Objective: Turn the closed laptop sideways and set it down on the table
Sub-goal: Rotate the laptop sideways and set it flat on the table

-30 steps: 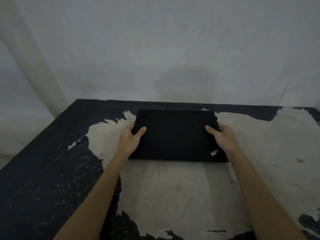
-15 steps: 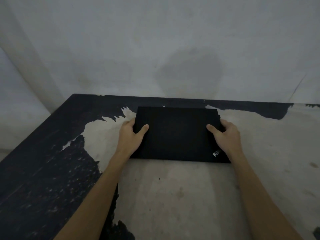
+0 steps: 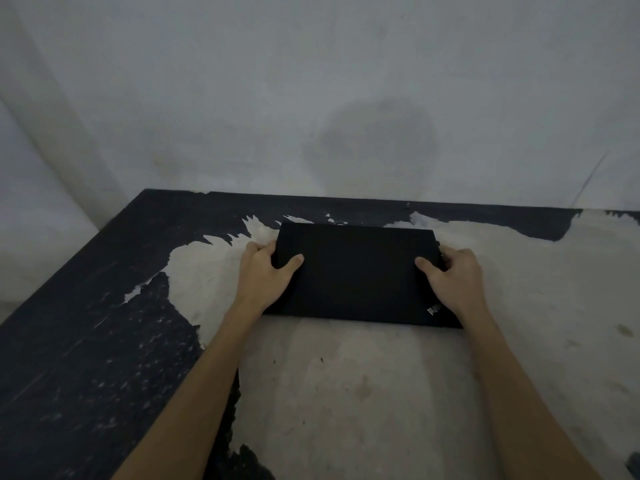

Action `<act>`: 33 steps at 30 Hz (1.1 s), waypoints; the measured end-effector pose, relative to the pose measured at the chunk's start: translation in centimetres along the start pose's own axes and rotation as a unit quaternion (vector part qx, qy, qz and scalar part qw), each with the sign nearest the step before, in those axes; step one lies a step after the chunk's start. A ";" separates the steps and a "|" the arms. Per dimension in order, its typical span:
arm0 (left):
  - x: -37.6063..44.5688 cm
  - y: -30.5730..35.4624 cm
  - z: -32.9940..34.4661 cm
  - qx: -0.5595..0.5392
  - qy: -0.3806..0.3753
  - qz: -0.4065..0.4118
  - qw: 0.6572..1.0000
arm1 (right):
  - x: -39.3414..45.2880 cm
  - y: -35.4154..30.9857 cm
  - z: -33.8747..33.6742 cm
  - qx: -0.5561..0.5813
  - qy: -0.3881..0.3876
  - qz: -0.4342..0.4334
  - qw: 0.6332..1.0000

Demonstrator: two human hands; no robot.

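A closed black laptop [image 3: 360,271] lies lengthwise across the worn table [image 3: 346,393], its long edge toward me and a small logo at its near right corner. My left hand [image 3: 265,277] grips its left edge, thumb on the lid and fingers curled under the side. My right hand [image 3: 453,278] grips the right edge the same way. Whether the far edge is lifted off the table I cannot tell.
The table's black coating has peeled, leaving pale bare patches. A plain grey wall [image 3: 346,98] rises right behind the table's far edge. The table's left edge [image 3: 69,271] runs diagonally, with the floor beyond it.
Both hands have shifted slightly along the laptop's sides, with fingers curling further around the edges. The laptop keeps nearly the same place; the view has moved a little.
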State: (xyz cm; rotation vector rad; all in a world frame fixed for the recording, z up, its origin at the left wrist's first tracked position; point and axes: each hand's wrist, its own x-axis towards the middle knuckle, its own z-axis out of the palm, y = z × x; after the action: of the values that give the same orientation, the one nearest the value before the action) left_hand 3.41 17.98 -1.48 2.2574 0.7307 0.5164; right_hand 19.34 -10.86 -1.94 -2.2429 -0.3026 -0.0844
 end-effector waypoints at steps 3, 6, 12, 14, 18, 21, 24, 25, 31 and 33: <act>-0.7 0.0 -0.2 -0.016 -0.004 0.013 1.000 | -0.7 -0.6 -0.4 -0.038 -0.009 -0.006 0.999; -2.7 -0.5 -0.4 -0.022 -0.009 0.091 0.996 | -2.4 -1.7 -0.6 -0.120 -0.005 -0.055 0.991; -5.1 -0.3 -0.8 0.192 -0.131 0.252 0.939 | -6.8 -4.7 2.2 -0.224 -0.176 -0.214 0.934; -5.0 -0.3 -0.9 0.213 -0.148 0.247 0.934 | -7.0 -4.8 2.6 -0.246 -0.194 -0.229 0.922; -4.9 -0.4 -0.8 0.208 -0.156 0.244 0.934 | -6.9 -4.1 2.4 -0.261 -0.188 -0.238 0.917; -4.5 -0.5 -0.7 0.202 -0.157 0.245 0.935 | -6.6 -4.2 2.2 -0.250 -0.176 -0.237 0.922; -4.3 -0.6 -0.7 0.199 -0.157 0.250 0.934 | -6.3 -4.3 2.1 -0.245 -0.172 -0.239 0.924; -4.3 -0.6 -0.6 0.199 -0.155 0.253 0.934 | -6.2 -4.3 2.0 -0.245 -0.169 -0.239 0.924; -2.8 0.6 -0.3 0.205 -0.173 0.247 0.931 | -5.2 -5.2 1.4 -0.253 -0.168 -0.215 0.928; -2.5 0.9 -0.2 0.208 -0.176 0.250 0.929 | -5.1 -5.5 1.1 -0.254 -0.174 -0.209 0.928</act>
State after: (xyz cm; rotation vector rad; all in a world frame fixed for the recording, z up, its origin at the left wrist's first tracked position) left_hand 1.67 15.97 -1.11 2.8492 0.0693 0.1732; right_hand 13.01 -7.56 0.66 -2.6637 -1.0547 0.0151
